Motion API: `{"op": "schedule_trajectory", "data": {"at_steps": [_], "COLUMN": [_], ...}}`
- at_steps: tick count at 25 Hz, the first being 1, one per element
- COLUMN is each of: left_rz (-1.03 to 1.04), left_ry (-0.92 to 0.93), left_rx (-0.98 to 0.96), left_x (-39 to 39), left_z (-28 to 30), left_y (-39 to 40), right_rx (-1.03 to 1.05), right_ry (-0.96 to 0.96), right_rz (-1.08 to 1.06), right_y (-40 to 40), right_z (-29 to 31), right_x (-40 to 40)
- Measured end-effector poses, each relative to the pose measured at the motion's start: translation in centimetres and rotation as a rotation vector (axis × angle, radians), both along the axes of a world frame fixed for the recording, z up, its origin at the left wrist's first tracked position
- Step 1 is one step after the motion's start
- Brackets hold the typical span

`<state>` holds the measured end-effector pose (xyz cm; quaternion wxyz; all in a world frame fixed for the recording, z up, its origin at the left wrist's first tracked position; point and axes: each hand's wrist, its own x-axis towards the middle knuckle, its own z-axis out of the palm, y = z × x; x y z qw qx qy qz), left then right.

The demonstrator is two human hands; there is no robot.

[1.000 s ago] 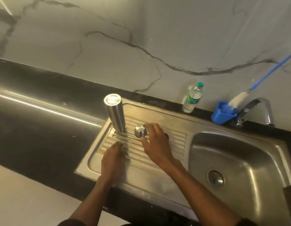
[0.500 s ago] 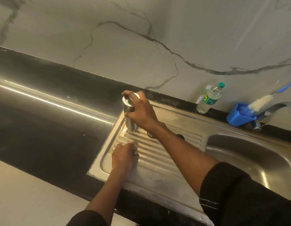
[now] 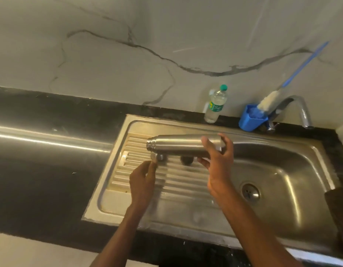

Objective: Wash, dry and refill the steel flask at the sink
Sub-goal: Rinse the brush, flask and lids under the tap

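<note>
My right hand grips the steel flask near its base and holds it level above the drainboard. The flask's open threaded mouth points left. Just under that mouth, my left hand pinches the small steel cap with its fingertips; the cap is blurred. A dark round piece lies on the drainboard ribs below the flask.
The sink basin with its drain lies to the right, the tap behind it. A blue holder with a bottle brush and a plastic water bottle stand at the wall. A brown cloth hangs at the right edge.
My right hand has lifted the upright flask off the drainboard and tipped it on its side. My left hand has moved up from the ribs to the cap.
</note>
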<state>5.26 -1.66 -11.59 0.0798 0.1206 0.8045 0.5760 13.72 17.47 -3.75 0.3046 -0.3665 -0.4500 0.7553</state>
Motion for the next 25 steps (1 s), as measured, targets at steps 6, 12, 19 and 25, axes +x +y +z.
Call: {"op": "schedule_trajectory", "data": {"at_steps": [6, 12, 19, 25], "left_rz": [-0.22, -0.522, -0.739, -0.598], "left_ry": [-0.511, -0.25, -0.088, 0.046], "left_rx": [0.466, 0.166, -0.078, -0.272], "left_x": [5.3, 8.8, 11.0, 6.7], "left_z": [4.0, 6.4, 6.0, 3.9], "left_y": [13.9, 24.4, 33.2, 37.9], "right_rx": [-0.274, 0.132, 0.327, 0.255], "right_ry": [-0.095, -0.409, -0.528, -0.605], "right_rz": [-0.139, 0.146, 0.168, 0.052], "right_y": [7.3, 15.8, 22.3, 25.8], "right_z": [-4.6, -8.0, -7.5, -9.6], "right_x": [10.2, 18.1, 16.8, 15.8]}}
